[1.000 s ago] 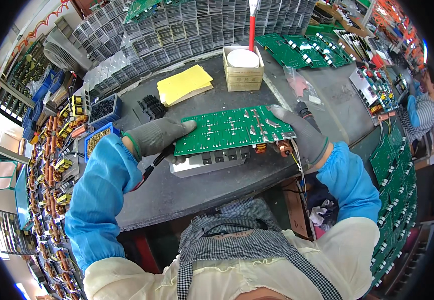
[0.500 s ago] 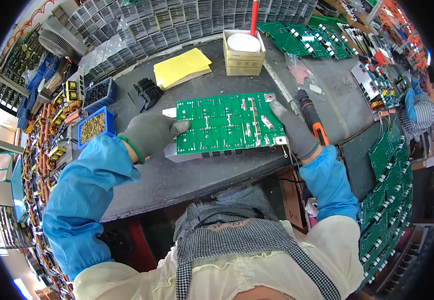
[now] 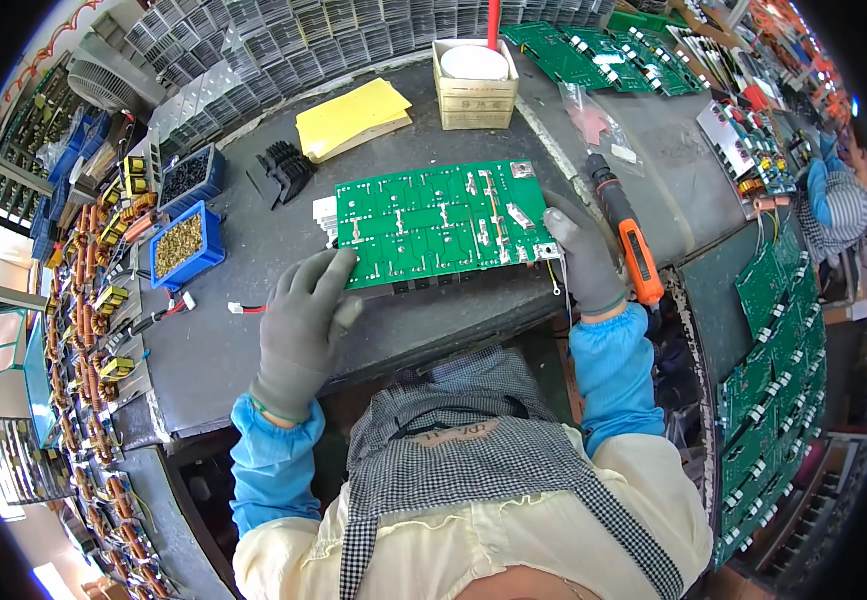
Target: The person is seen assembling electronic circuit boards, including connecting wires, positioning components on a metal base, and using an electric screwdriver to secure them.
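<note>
A green circuit board (image 3: 424,225) with silvery solder tracks lies face up over a metal heatsink (image 3: 326,220), whose finned end shows at the left. My right hand (image 3: 589,260), in a grey glove, grips the right edge of the board, its thumb on top near the corner. My left hand (image 3: 304,325), gloved too, is at the near left corner with fingers stretched and thumb apart; the fingertips are at the board's edge. Dark parts show below the near edge. A thin wire with a ring terminal (image 3: 557,291) hangs beside my right hand.
Right of the board lies an orange-and-black electric screwdriver (image 3: 629,235). Farther back are yellow sheets (image 3: 354,118), black plastic pieces (image 3: 284,172) and a cardboard box with a white tub (image 3: 476,85). Blue bins (image 3: 189,245) stand left, near a red-and-white connector (image 3: 247,309). Another person (image 3: 839,205) sits far right.
My left hand has let go of the board's left side and drawn back toward me. The board sits slightly farther left and away; a connector shows at left. My right hand stays on the edge.
</note>
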